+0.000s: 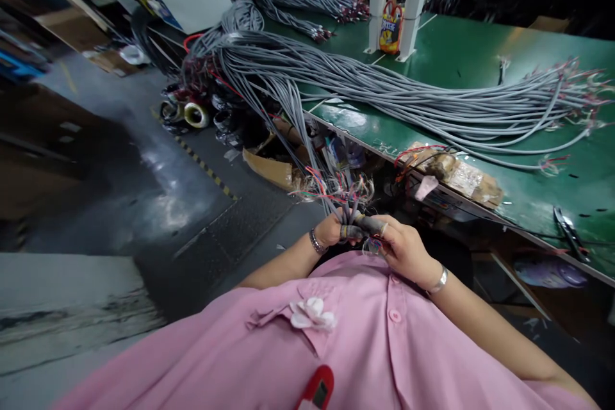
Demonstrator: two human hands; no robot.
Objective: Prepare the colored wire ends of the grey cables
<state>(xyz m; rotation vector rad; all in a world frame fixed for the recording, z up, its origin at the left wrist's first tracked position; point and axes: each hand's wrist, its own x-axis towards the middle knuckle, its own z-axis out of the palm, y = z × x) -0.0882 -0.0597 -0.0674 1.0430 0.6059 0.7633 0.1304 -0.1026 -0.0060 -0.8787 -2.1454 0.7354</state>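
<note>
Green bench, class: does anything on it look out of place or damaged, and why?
Yes, mildly. On the green bench, a taped block at the near edge looks stained and patched, and small dark scraps lie loose near the cutting tool, like uncleared offcuts.

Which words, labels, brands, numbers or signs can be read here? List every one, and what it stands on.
No text can be read for certain.
Red-and-yellow packet by the white post: pale lettering on a dark band, too small and blurred to read.
White patches on the shadowed boxes at left: too blurred to tell whether they bear print.
Grey cables: no print can be made out.
</note>
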